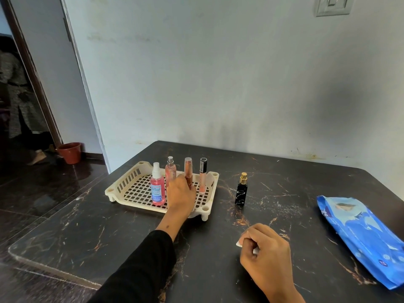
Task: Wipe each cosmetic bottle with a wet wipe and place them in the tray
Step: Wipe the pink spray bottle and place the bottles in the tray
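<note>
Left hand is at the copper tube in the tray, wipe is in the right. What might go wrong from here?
1. The left hand holds the copper tube close between the pink spray bottle and the lip gloss tube; pulling away could topple these upright neighbours.
2. The tray floor is an open grid, so narrow bases may stand unsteadily.
3. The black perfume bottle is outside the tray, apparently not yet done.

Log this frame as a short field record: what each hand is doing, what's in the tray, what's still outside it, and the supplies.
left hand: grips the copper tube, standing it in the tray
right hand: holds a wet wipe above the table
in tray, upright: pink spray bottle, pink mist bottle, copper tube, peach gloss tube
outside tray: black bottle, upright, to its right
supplies: blue wipes pack, far right
</note>
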